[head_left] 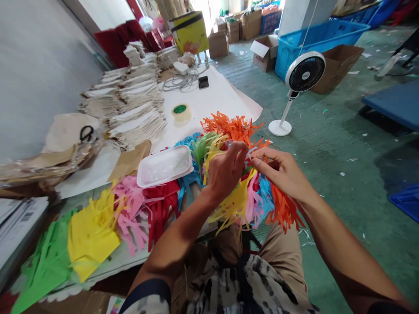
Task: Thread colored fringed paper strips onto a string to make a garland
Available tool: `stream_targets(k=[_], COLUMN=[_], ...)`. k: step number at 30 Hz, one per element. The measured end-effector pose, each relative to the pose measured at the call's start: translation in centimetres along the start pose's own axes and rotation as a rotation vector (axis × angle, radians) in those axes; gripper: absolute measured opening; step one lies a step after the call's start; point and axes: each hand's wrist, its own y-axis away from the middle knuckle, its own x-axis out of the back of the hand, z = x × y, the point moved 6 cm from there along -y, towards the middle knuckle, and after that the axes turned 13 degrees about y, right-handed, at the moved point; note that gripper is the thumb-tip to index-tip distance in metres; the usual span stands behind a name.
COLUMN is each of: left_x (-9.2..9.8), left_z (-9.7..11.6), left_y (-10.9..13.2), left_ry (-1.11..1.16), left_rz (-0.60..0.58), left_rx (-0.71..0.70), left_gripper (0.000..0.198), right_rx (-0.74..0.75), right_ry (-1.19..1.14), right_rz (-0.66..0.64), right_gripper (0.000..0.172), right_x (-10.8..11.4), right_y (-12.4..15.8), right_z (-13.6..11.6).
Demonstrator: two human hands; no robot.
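Both hands meet over a bunch of fringed paper in several colours. My left hand [227, 168] has its fingers bent and pressed together at the bunch's top; what they hold is hidden. My right hand [278, 168] pinches a thin pale strip [251, 151] between thumb and forefinger, close to the left fingertips. Yellow fringe [236, 203] and orange fringe [283, 209] hang below the hands. More orange fringe [229, 126] lies just behind them. A white plastic tray [165, 166] stands left of my left hand, on the coloured paper.
Green [49, 253], yellow [93, 231], pink [132, 209] and red fringed paper lie along the table's near edge. Behind are a tape roll [181, 113], a black device [203, 82], cables and paper stacks [137, 104]. A white fan [305, 74] stands at the right.
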Motion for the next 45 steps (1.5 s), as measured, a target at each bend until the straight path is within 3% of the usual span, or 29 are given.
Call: stream_targets(k=[3, 6, 9, 13, 20, 23, 27, 32, 38, 45], left_x=[-0.3, -0.4, -1.5, -3.3, -2.9, -2.3, -1.6, -0.6, 0.4, 0.4], left_z=[1.1, 1.2, 1.1, 1.1, 3.2, 4.1, 5.4, 6.5, 7.6, 7.9], left_y=[-0.6, -1.3, -1.7, -1.4, -3.0, -3.7, -4.2, -4.1, -3.4, -2.4], left_ry=[-0.056, 0.176, 0.420, 0.516, 0.542, 0.576, 0.566, 0.567, 0.629, 0.577], left_rz=[-0.040, -0.085, -0.291, -0.616, -0.814, -0.813, -0.825, -0.822, -0.762, -0.708], left_rx=[-0.050, 0.024, 0.109, 0.290, 0.477, 0.533, 0.497, 0.522, 0.503, 0.427], left_gripper=[0.016, 0.024, 0.048, 0.034, 0.025, 0.024, 0.023, 0.034, 0.036, 0.036], right_rx=[0.023, -0.014, -0.097, -0.068, -0.016, 0.003, 0.026, 0.049, 0.079, 0.101], right_ry=[-0.112, -0.247, -0.311, -0.327, -0.401, -0.424, -0.424, -0.417, -0.388, -0.340], right_rz=[0.029, 0.072, 0.068, 0.105, 0.134, 0.126, 0.112, 0.112, 0.115, 0.134], right_gripper=[0.035, 0.036, 0.036, 0.034, 0.033, 0.036, 0.040, 0.042, 0.040, 0.041], right_x=[0.3, 1.2, 2.2, 4.2, 7.0, 7.6, 8.1, 8.3, 7.9, 6.5], right_y=[-0.2, 0.1, 0.7, 1.3, 1.7, 1.6, 1.4, 1.4, 1.8, 2.6], right_z=[-0.2, -0.1, -0.2, -1.1, -2.9, -4.3, -5.9, -7.5, -9.7, -11.8])
